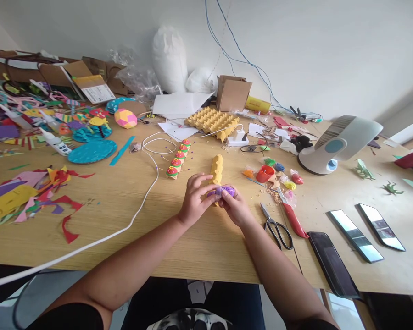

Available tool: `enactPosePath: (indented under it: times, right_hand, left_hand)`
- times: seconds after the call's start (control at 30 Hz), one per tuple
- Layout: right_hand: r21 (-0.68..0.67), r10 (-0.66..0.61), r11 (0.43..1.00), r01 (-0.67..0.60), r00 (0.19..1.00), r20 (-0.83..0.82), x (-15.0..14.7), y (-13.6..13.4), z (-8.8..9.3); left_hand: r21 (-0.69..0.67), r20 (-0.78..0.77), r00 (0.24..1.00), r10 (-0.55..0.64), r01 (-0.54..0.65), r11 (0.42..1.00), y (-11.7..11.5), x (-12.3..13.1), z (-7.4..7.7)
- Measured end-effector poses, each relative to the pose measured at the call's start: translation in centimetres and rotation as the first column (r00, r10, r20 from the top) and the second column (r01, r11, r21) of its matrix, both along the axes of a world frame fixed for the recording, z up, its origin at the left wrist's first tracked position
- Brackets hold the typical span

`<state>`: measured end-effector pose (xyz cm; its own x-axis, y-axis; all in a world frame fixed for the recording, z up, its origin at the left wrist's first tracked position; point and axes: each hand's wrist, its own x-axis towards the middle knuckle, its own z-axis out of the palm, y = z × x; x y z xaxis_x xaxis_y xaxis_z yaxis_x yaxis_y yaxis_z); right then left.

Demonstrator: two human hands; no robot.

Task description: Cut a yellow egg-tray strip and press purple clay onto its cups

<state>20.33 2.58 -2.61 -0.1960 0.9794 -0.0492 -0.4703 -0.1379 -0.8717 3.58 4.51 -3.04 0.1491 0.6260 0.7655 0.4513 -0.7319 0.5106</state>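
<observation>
Both of my hands meet over the table, just in front of a strip of yellow egg carton (217, 167). Between their fingertips is a small plastic-wrapped packet of purple modelling clay (230, 190). My left hand (195, 197) pinches the wrapper side, its other fingers stretched out. My right hand (237, 208) grips the purple lump with thumb and fingers. Beyond my left hand lies a caterpillar-like row of egg carton cups (177, 159), painted red and green, with purple-headed pins sticking out sideways.
Scissors (276, 227), a red-handled knife (295, 221) and a phone (332, 263) lie to the right. Clay packets surround a red cup (265, 173). A white cable (137, 217) crosses the left side. A fan (337, 144) stands back right, paper scraps (24, 192) left.
</observation>
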Motion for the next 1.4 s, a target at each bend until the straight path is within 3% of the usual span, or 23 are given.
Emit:
enactPosePath:
  times: [0.23, 0.5, 1.07, 1.13, 1.2, 1.27, 1.33, 1.4]
  right_hand:
    - [0.030, 0.012, 0.999, -0.014, 0.997, 0.075, -0.1, -0.1, 0.4]
    - [-0.011, 0.008, 1.000, -0.008, 0.999, 0.054, -0.4, -0.1, 0.4]
    - [-0.029, -0.025, 0.999, 0.024, 1.000, -0.014, -0.9, 0.0, 0.1]
    - [-0.067, -0.080, 0.995, 0.077, 0.996, -0.047, -0.5, 0.3, 0.1]
    - [-0.127, -0.193, 0.976, 0.178, 0.975, -0.114, 0.1, 0.7, 0.1]
    - [-0.174, -0.297, 0.948, 0.267, 0.937, -0.181, 0.7, 1.2, 0.2]
    - [-0.174, -0.316, 0.943, 0.284, 0.927, -0.203, 1.0, 1.5, 0.3]
    - [-0.144, -0.274, 0.958, 0.250, 0.944, -0.186, 0.9, 1.4, 0.2]
  left_hand:
    - [0.026, -0.006, 0.999, -0.033, 0.033, 0.999, -0.4, 0.0, 0.5]
    - [0.103, -0.043, 0.998, -0.038, 0.042, 0.994, -0.5, -0.3, 0.6]
    - [0.049, -0.007, 1.000, 0.008, -0.008, 0.999, -0.1, -0.1, 0.1]
    - [0.000, 0.047, 0.999, 0.025, -0.025, 1.000, 0.2, -0.3, -0.1]
    - [-0.098, 0.194, 0.977, 0.093, -0.075, 0.992, 0.7, -0.4, -0.5]
    - [-0.237, 0.406, 0.887, 0.221, -0.131, 0.963, 1.2, -0.3, -1.0]
    - [-0.331, 0.508, 0.828, 0.240, -0.070, 0.941, 1.4, -0.1, -1.5]
    - [-0.366, 0.547, 0.826, 0.137, 0.088, 0.926, 1.2, 0.3, -1.8]
